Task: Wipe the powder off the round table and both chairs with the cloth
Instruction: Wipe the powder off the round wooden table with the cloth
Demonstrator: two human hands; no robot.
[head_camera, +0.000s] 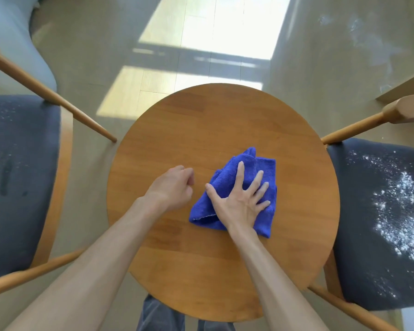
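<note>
A round wooden table fills the middle, and its top shows no powder that I can see. A crumpled blue cloth lies on it right of centre. My right hand presses flat on the cloth with fingers spread. My left hand rests on the bare wood just left of the cloth, fingers curled into a loose fist, holding nothing. The right chair has a dark blue seat with a thick patch of white powder. The left chair has only faint specks and smears.
Wooden chair arms and legs angle in toward the table on both sides: left, right. Pale floor with sunlit patches lies beyond. Some powder dusts the floor at upper right. My legs show below the table's near edge.
</note>
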